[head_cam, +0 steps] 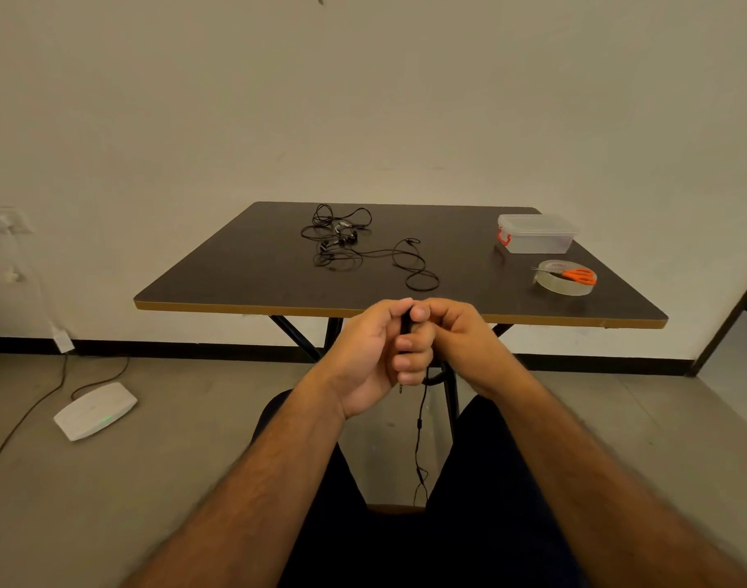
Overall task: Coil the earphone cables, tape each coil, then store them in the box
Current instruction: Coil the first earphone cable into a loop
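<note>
A black earphone cable (419, 422) is bunched between both hands just in front of the table's near edge, its loose end dangling down between the person's knees. The left hand (376, 358) curls its fingers around the bundle, and the right hand (452, 337) pinches it from the other side, fingers pressed together. Out on the dark table (236, 269) lie more tangled earphones (346, 244), and to the right a closed clear box (535, 234), with orange scissors (573, 275) resting on a tape roll (562, 286).
</note>
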`<state>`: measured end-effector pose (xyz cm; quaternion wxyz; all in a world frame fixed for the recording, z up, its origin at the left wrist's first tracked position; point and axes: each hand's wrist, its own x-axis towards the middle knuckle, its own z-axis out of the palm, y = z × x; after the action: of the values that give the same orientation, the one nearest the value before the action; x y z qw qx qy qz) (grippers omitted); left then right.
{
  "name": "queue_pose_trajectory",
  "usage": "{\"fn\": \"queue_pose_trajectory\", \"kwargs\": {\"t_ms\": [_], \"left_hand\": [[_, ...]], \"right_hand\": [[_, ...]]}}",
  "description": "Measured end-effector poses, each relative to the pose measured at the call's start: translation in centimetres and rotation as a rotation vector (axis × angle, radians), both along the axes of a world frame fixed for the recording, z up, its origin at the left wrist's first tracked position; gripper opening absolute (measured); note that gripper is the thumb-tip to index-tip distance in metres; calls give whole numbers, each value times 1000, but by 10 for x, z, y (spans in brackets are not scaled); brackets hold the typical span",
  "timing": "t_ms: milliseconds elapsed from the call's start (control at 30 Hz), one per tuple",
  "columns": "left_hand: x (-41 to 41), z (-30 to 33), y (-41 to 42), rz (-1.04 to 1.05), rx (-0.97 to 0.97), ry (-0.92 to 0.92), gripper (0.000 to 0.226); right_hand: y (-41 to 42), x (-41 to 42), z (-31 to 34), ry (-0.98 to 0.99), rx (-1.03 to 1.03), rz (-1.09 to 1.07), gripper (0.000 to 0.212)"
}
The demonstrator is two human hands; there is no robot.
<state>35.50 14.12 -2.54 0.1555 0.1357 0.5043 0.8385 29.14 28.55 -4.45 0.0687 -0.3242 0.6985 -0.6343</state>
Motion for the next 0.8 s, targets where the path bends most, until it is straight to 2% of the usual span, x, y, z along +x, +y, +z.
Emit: {"fn": "queue_pose_trajectory", "kwargs": {"t_ms": [133,333,567,733,800], "left_hand": [[0,8,0,119,26,58,31],[-6,12,-9,364,-112,172,34],[-11,2,-8,554,-390,241,32],[-10,-2,-9,529,-621,220,42],[-10,-3,-9,458,-647,192,49]], "right_hand": [[-3,16,-21,-133,57,58,26],[1,34,-34,-145,311,214,20],[9,42,0,32,503,157,27],[10,44,21,251,590,32,16],[10,41,28,343,606,-23,14]]}}
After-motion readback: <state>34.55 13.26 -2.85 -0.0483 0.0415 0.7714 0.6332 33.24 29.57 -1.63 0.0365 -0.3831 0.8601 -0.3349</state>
